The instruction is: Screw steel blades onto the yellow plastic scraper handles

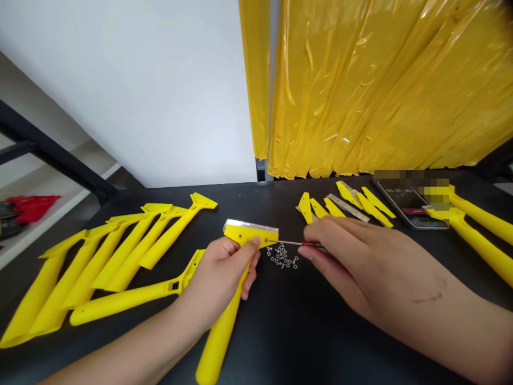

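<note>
My left hand (pixel 226 267) grips a yellow scraper (pixel 220 342) just below its wide head, thumb pressed on the front. A shiny metal blade (pixel 252 225) runs along the head's top edge. In my right hand (pixel 352 256) is a thin screwdriver (pixel 290 243) with a red part near my fingertips; most of its handle is hidden. Its tip meets the right-hand hole of the scraper head. Small screws and nuts (pixel 282 256) lie in a loose pile on the black table (pixel 280 331), just right of the head.
Several yellow scraper handles (pixel 136 246) lie in a row at the left, another (pixel 128 302) nearer me. Yellow head plates and blades (pixel 356 203) lie beyond my right hand. A phone (pixel 412 203) and more yellow handles (pixel 481 240) are at the right.
</note>
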